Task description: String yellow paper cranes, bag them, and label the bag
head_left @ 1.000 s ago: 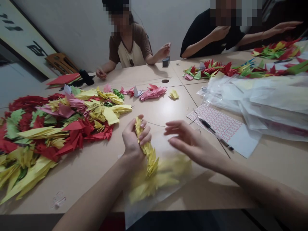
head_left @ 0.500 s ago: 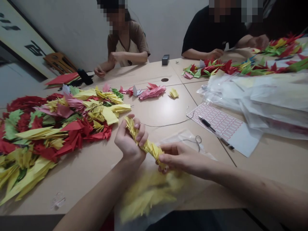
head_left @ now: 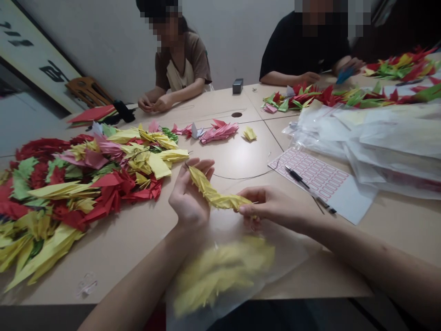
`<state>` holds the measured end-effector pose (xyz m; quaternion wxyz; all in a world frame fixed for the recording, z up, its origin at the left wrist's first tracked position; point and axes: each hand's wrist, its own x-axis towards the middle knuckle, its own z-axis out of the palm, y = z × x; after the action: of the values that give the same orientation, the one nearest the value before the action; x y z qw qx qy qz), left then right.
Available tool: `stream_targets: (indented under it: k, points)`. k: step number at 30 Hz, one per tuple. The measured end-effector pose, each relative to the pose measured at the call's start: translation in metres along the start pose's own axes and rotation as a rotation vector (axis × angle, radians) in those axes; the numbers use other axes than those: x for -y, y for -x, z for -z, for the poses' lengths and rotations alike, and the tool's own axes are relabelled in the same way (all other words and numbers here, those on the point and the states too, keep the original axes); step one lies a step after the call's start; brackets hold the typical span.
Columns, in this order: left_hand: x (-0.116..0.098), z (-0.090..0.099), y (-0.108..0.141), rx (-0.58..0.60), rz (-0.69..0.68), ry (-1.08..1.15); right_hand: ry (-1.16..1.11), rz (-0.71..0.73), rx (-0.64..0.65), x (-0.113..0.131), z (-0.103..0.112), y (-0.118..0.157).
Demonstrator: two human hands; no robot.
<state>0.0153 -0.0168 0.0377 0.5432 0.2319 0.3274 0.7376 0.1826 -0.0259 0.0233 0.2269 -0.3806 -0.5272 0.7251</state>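
A strand of yellow folded paper cranes (head_left: 220, 197), packed closely together, spans my two hands above the table. My left hand (head_left: 189, 197) cradles its upper end against the palm, fingers loosely extended behind it and thumb alongside. My right hand (head_left: 272, 207) pinches the lower end between thumb and fingers; a thin needle-like tip seems to show there. From near my left hand a dark thread (head_left: 241, 178) runs right across the table. Below the hands, a clear plastic bag (head_left: 289, 257) holds more yellow folded paper (head_left: 223, 276), blurred, at the table's front edge.
A heap of red, green, pink and yellow folded paper (head_left: 93, 179) covers the left side. Pink folded paper (head_left: 218, 132) lies ahead. To the right are a label sheet (head_left: 347, 202), a pen (head_left: 296, 176) and plastic bags (head_left: 379, 138). Two people sit opposite.
My left fingers have uncurled from around the yellow strand, which now bends more. My right hand has moved slightly up and right. Across the table, one person now holds something blue.
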Motion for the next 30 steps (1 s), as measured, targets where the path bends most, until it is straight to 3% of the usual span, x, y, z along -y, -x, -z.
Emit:
stream_targets:
  k: [6,12,16,19,24,27,30]
  points:
    - [0.003,0.008,-0.017,0.095,0.028,-0.140,0.341,-0.008,-0.085,0.016,0.046,0.004]
    - [-0.013,0.004,-0.030,-0.087,0.146,-0.095,0.512,-0.033,-0.030,0.019,0.073,0.011]
    - [-0.032,0.004,-0.042,-0.154,0.088,0.015,0.543,-0.127,-0.088,0.021,0.076,0.012]
    - [-0.042,0.010,-0.054,-0.301,0.024,-0.020,0.614,-0.163,-0.095,0.024,0.078,0.014]
    - [-0.047,0.022,-0.070,-0.498,-0.251,-0.144,0.799,-0.209,-0.128,0.034,0.082,0.029]
    - [-0.044,0.026,-0.068,-0.367,-0.504,-0.309,1.032,-0.241,-0.281,0.039,0.084,0.038]
    - [-0.034,0.027,-0.059,0.065,-0.723,-0.706,1.250,0.004,-0.524,0.033,0.079,0.034]
